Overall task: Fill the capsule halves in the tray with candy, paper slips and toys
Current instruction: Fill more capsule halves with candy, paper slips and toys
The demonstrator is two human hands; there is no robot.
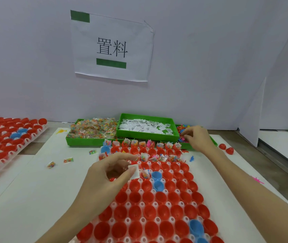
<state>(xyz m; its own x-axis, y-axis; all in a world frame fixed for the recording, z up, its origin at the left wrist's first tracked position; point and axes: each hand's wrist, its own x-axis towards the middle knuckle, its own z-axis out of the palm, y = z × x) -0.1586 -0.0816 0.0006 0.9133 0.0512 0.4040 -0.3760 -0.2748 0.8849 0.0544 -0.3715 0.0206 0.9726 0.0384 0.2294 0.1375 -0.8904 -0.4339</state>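
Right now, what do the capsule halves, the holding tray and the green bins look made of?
Capsule halves: likely thin moulded plastic, glossy, with highlights inside the cups. Holding tray: seems translucent, milky plastic, with round pegs between cups. Green bins: apparently rigid opaque plastic, smooth with a slight sheen.

Red capsule halves [150, 211] dominate, a few blue ones [157, 175] scattered; green bins [146, 135] carry multicoloured candy [92, 128], black-printed white paper slips [145, 126], bright toys [182, 130].

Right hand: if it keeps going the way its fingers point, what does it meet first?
Probably the small plastic toys in the green bin; the right hand has its fingertips right at that pile, though depth is hard to judge.
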